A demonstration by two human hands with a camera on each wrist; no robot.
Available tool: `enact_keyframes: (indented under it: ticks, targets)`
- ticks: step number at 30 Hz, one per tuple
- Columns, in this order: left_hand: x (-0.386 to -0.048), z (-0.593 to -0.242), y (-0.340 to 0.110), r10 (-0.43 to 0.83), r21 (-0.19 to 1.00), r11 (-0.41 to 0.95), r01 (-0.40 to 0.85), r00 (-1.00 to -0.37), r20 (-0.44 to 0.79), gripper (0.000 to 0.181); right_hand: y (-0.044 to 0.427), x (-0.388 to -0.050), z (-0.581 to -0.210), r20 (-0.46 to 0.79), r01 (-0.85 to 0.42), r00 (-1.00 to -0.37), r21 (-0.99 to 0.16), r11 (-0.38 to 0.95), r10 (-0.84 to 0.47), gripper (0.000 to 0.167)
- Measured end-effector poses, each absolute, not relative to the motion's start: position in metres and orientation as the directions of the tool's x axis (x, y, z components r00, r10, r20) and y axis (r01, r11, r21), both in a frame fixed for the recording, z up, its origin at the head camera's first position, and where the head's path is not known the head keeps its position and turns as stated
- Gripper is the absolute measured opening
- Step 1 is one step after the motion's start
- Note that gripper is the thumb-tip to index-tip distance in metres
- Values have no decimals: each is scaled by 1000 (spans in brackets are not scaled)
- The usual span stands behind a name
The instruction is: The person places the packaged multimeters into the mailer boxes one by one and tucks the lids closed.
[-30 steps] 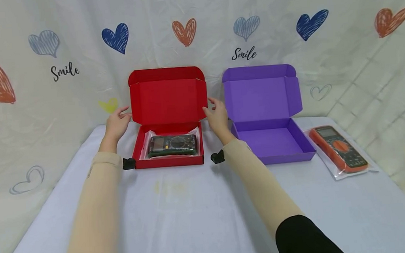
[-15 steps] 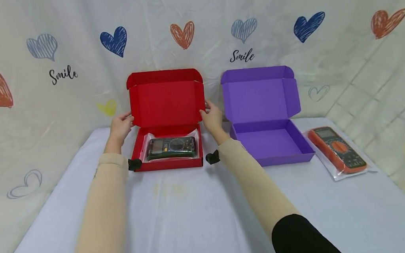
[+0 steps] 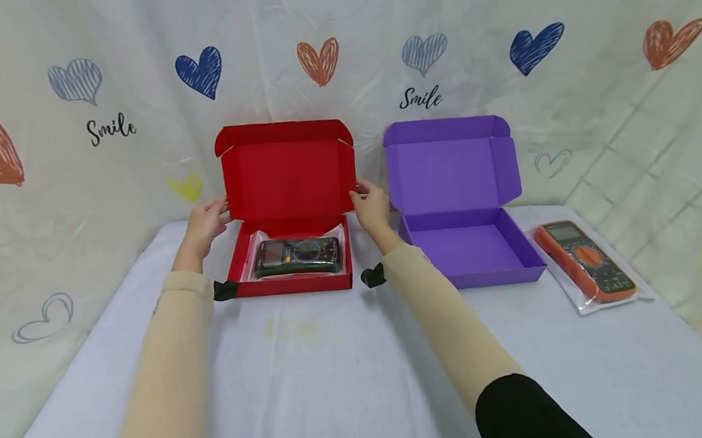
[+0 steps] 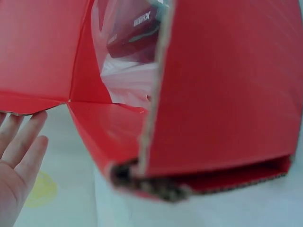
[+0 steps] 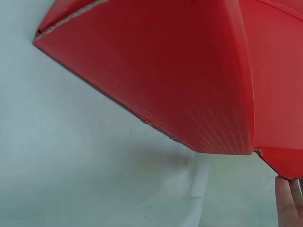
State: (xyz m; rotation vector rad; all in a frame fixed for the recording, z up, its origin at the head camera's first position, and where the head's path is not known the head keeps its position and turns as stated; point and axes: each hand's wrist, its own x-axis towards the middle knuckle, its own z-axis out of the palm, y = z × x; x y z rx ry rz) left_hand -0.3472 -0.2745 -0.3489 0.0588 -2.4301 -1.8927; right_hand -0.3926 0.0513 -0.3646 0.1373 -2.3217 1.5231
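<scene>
A red cardboard box (image 3: 288,176) stands with its lid up on the table. Inside it lies a dark multimeter (image 3: 298,256) in a clear plastic bag. My left hand (image 3: 204,225) is at the lid's left edge; in the left wrist view its fingers (image 4: 26,137) are nearly straight and touch the edge of a side flap. At the lid's right edge is my right hand (image 3: 374,210), its thumb near the front of the edge. The right wrist view shows only part of its fingers (image 5: 286,201), extended against the flap.
To the right stands a purple box (image 3: 452,173), lid up, with nothing visible inside. Beyond it an orange multimeter (image 3: 589,262) lies in a clear bag near the right edge of the white-covered table (image 3: 315,387). A curtain printed with hearts hangs behind.
Both hands have come inward and slightly down, from beside the red lid to its side edges. The lid's upper part looks slightly wider now, tilted a little forward. Both multimeters stay put.
</scene>
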Motion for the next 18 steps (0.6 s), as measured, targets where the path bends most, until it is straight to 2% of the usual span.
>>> enact_keyframes:
  ticks: [9, 18]
  targets:
    - [-342, -340, -278, 8, 956, 291, -33, -999, -37, 62, 55, -388, -361, 327, -260, -940, -874, 410, 101, 37]
    - [-340, -347, -288, 59, 950, 311, -18, -998, -38, 64, 61, -385, -362, 253, -236, -968, -904, 357, 0, 37]
